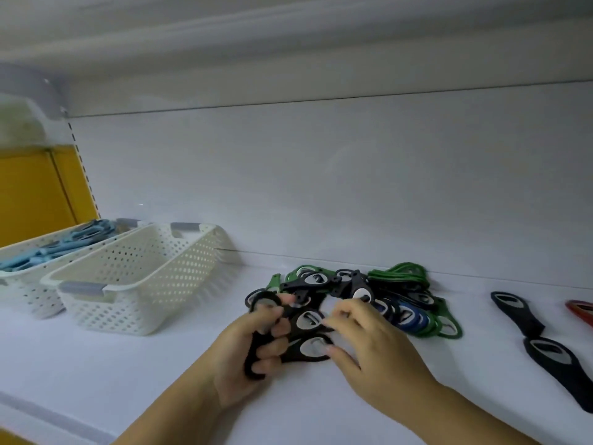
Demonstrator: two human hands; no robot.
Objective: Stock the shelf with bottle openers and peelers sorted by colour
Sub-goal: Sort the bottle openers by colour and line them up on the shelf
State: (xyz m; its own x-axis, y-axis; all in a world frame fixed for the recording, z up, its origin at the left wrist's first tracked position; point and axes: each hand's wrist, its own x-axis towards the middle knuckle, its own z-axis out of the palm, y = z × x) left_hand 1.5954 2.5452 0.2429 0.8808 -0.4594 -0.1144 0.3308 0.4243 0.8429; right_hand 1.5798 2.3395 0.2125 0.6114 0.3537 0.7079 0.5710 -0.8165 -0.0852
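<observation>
Left hand (253, 345) grips black bottle openers (308, 320); right hand (372, 348) touches them alongside, fingers relaxed.

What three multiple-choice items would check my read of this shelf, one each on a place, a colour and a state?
1. Where do the light blue tools lie?
A. in the far white basket
B. in the near white basket
C. loose on the shelf board

2. What colour are the openers that the left hand grips?
A. green
B. black
C. red

3. How does the near white basket stand?
A. tipped on its side
B. upright, no tools showing inside
C. upright, heaped with openers

Answers:
1 A: the blue shows above the far basket's rim.
2 B: black handles show between the curled fingers.
3 B: its mouth faces up and only bare perforated walls show inside.
</observation>
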